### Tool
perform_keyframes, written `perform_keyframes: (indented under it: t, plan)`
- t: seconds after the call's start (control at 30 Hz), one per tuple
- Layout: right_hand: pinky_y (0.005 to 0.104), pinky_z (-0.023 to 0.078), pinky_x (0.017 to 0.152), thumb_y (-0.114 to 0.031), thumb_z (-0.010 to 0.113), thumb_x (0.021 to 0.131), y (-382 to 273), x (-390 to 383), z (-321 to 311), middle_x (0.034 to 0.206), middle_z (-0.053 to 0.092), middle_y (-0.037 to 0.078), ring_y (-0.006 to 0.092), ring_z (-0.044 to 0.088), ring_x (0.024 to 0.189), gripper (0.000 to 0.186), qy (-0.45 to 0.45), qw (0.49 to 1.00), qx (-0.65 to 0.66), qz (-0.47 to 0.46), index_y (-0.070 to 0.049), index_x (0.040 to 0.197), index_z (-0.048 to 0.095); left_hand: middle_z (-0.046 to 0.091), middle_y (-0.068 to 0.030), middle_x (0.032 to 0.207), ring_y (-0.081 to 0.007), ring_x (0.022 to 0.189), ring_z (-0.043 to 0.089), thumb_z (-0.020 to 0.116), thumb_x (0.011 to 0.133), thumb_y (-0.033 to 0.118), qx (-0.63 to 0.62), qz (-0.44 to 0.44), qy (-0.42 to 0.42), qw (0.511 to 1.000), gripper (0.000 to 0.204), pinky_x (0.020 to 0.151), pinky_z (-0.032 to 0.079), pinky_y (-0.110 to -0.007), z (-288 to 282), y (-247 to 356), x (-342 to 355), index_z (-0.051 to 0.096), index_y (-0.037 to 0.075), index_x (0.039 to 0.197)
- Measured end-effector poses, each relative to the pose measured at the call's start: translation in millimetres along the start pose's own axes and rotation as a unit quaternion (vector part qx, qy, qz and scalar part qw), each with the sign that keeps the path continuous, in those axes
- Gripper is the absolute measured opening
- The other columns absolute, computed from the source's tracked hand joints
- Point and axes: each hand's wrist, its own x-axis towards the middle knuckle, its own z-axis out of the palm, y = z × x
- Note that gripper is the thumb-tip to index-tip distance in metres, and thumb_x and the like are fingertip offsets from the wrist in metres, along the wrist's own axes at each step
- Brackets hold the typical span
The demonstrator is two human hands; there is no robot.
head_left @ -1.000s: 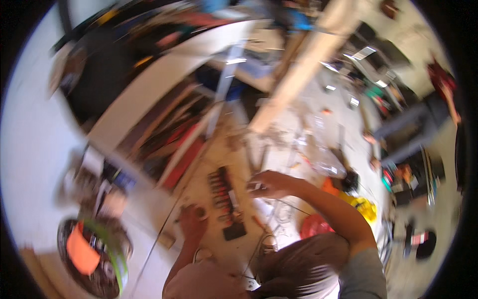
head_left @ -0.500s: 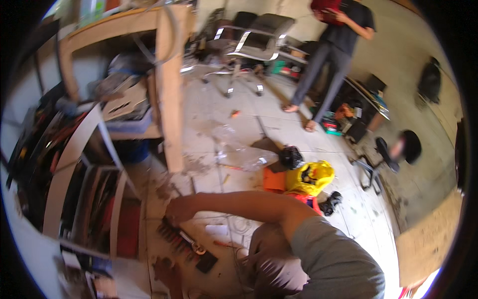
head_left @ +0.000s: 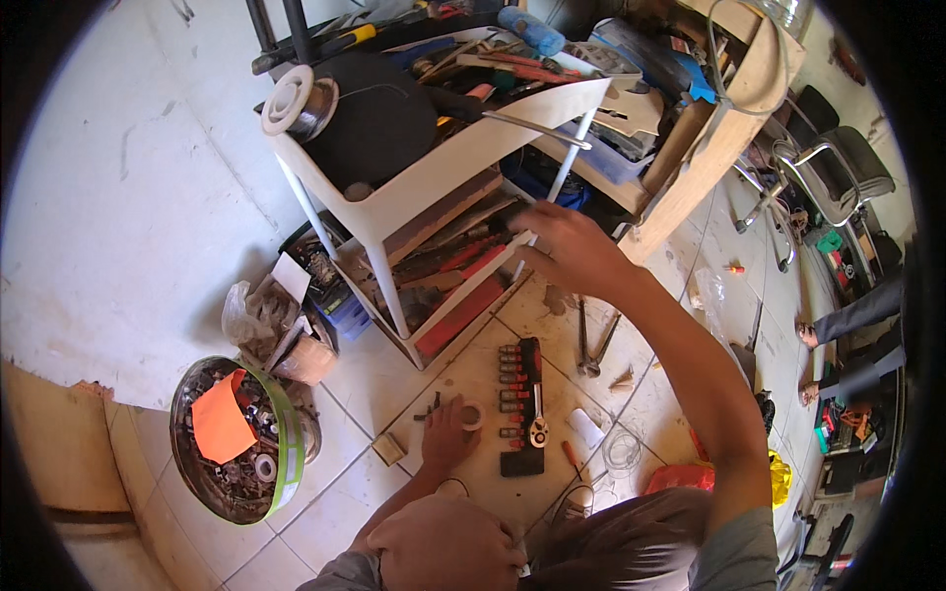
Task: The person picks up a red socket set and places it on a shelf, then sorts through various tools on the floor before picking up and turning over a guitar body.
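My left hand (head_left: 449, 433) rests low over the tiled floor, fingers mostly stretched out. A small pale ring, like a roll of tape (head_left: 472, 416), lies against its right side. By its fingertips is a small dark piece (head_left: 431, 406) whose kind I cannot make out. My right hand (head_left: 574, 244) is raised in front of the white cart (head_left: 463, 163), thumb and fingers apart, slightly blurred, with nothing visible in it. Between my arms lies a socket set in a dark holder (head_left: 522, 463), with several sockets (head_left: 511, 379) in a row and a ratchet wrench (head_left: 538, 424) beside them.
A round tin (head_left: 288, 463) of small parts, an orange sheet on top, stands left. Pliers-like long-handled tool (head_left: 589, 362), a screwdriver (head_left: 571, 455), a white roll (head_left: 585, 428) and coiled wire (head_left: 622, 449) lie right. A person's legs (head_left: 857, 315) show far right.
My view has swung left, bringing the cart and tin closer in. My right hand has lifted from beside the socket set to the cart. My left hand stays low near the set.
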Motion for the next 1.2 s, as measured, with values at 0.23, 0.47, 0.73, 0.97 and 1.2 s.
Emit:
perform_keyframes:
  t: [0.23,0.47,0.73,0.97,1.2]
  plan:
    - [0.0509,0.044,0.107,-0.014,0.076,0.079,3.3,92.6,66.2,0.147,0.046,0.017,0.0382,0.046,0.136,0.071,-0.093,0.984,-0.104,-0.115,-0.010,0.144,0.048,0.060,-0.0196,0.123,-0.0377,0.113,0.056,0.074,0.084,0.038,-0.009,0.000,-0.016,1.000,0.079,0.098,0.044,-0.050,3.2,2.8,0.2,0.042,0.001,0.146]
    - [0.0479,0.044,0.109,-0.015,0.083,0.071,-14.6,128.9,58.3,0.141,0.052,0.017,0.0364,0.048,0.134,0.075,-0.206,0.959,-0.186,-0.050,-0.013,0.140,0.052,0.061,-0.0215,0.120,-0.0376,0.113,0.056,0.074,0.083,0.041,0.023,0.008,-0.010,1.000,0.084,0.098,0.044,-0.050,4.8,-4.6,-0.6,0.040,0.001,0.148]
    - [0.0464,0.046,0.107,-0.015,0.084,0.071,0.9,137.8,59.5,0.128,0.062,0.018,0.0364,0.056,0.125,0.061,-0.186,0.970,-0.156,-0.021,-0.010,0.128,0.061,0.060,-0.0207,0.120,-0.0377,0.112,0.057,0.074,0.082,0.040,0.005,0.010,-0.010,1.000,0.085,0.098,0.044,-0.050,3.6,-2.5,4.2,0.040,0.000,0.148]
    - [0.0466,0.049,0.099,-0.009,0.077,0.074,-5.4,106.7,20.4,0.118,0.064,0.021,0.0384,0.060,0.117,0.044,-0.033,0.990,-0.087,-0.103,-0.005,0.116,0.063,0.060,-0.0186,0.121,-0.0365,0.114,0.055,0.075,0.081,0.040,0.028,-0.001,-0.028,0.999,0.083,0.099,0.043,-0.049,5.7,1.5,3.3,0.042,0.000,0.146]
    - [0.0455,0.055,0.077,-0.016,0.072,0.076,-36.5,57.8,-20.3,0.090,0.071,0.017,0.0357,0.071,0.088,0.040,-0.069,0.970,-0.213,-0.091,-0.003,0.112,0.064,0.060,-0.0155,0.124,-0.0342,0.113,0.056,0.075,0.081,0.038,0.028,-0.001,-0.026,0.999,0.079,0.098,0.044,-0.048,5.4,-0.4,-0.9,0.044,0.001,0.144]
